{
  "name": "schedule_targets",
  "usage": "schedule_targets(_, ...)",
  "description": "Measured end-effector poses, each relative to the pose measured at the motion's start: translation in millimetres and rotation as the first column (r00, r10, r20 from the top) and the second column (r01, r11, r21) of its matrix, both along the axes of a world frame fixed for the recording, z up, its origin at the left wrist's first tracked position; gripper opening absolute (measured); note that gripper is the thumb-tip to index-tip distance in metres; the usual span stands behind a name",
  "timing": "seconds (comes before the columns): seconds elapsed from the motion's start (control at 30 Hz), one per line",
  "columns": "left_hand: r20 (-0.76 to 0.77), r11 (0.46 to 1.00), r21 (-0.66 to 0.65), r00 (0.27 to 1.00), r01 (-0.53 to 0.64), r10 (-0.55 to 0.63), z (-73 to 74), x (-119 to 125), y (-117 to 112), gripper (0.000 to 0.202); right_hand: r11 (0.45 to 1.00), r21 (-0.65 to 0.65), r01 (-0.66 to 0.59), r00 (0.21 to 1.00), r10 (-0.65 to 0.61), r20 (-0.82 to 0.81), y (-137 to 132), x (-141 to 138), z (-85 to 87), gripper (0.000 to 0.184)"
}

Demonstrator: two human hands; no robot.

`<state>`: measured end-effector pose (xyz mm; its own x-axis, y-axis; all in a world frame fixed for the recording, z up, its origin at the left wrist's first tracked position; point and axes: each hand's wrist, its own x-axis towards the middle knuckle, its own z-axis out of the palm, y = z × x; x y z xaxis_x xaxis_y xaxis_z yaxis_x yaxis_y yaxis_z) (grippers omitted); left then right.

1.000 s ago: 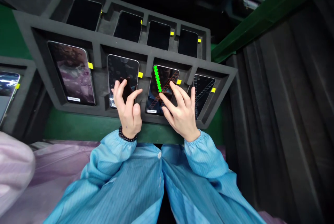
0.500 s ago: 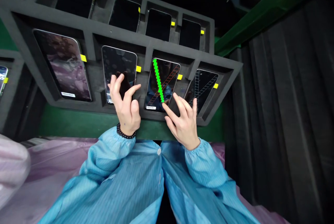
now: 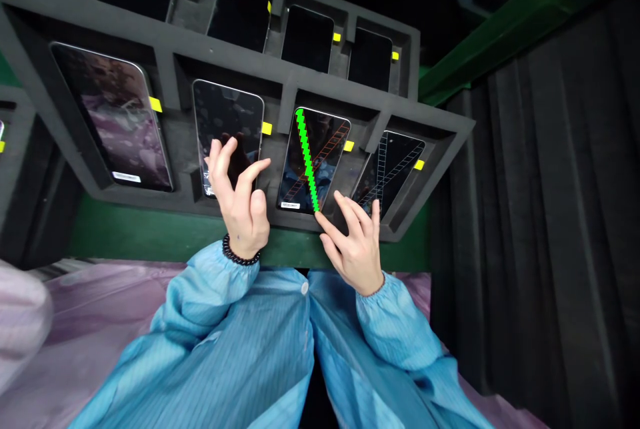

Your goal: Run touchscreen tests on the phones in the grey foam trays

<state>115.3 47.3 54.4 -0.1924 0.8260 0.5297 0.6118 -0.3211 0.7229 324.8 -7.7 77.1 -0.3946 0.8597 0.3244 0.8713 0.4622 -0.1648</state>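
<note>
Sleeves fill five and seven o'clock. Right hand, fingers spread, has its index tip at the bottom edge of a green-striped phone, toward its eleven. Left hand, loosely spread, overlaps a second phone at its twelve. Tray holds both; black phones lie beyond.

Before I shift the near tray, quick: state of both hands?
Right hand: open, holding nothing, index finger at the lower edge of the green-striped phone.
Left hand: open, holding nothing, over the next phone leftward.
</note>
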Motion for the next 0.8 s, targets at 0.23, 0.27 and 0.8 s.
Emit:
schedule_targets(0.23,0.002,1.0,-0.006,1.0,0.004,-0.004,-0.1,0,-1,0.049,1.0,0.011,-0.022,0.998,0.022,-0.052,1,0,-0.1,0.026)
schedule_targets(0.27,0.002,1.0,-0.007,1.0,0.003,-0.003,-0.3,0,-1,0.049,0.999,0.025,-0.027,0.997,0.029,-0.071,2,1,0.7,0.027)
schedule_targets(0.8,0.016,1.0,-0.013,1.0,0.013,-0.013,-0.1,1,-1,0.049,0.95,0.171,0.261,0.965,-0.259,-0.034,91,-9,30.0,0.043)
